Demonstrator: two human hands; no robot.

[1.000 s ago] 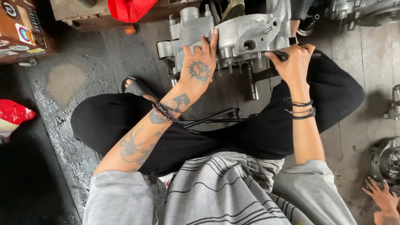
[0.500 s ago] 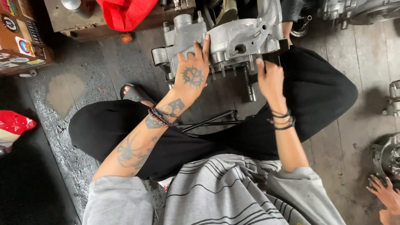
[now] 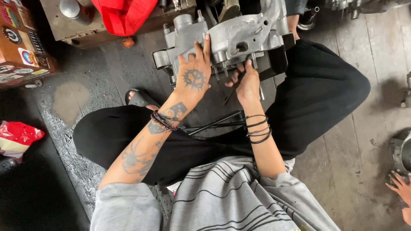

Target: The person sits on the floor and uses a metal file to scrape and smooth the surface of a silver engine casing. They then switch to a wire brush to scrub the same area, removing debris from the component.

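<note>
Nearest you, your grey striped shirt [image 3: 239,201] fills the bottom of the view, with your black-trousered legs [image 3: 299,111] crossed on the dark plank floor [image 3: 355,171]. A thin black rod [image 3: 218,120] lies across your lap, touching neither hand. Your right hand [image 3: 248,83] is curled around a slim dark tool [image 3: 231,92] just below the grey metal engine case [image 3: 231,38]; the tool's tip is hard to make out, so I can't tell what it meets. Your left hand [image 3: 195,68] lies flat and spread on the case's front face, pressing rather than gripping. The case stands on the floor just beyond your knees. Beyond it, a red cloth [image 3: 124,15] sits on a metal block [image 3: 81,21]. At the lower right edge, another person's hand [image 3: 400,188] shows.
</note>
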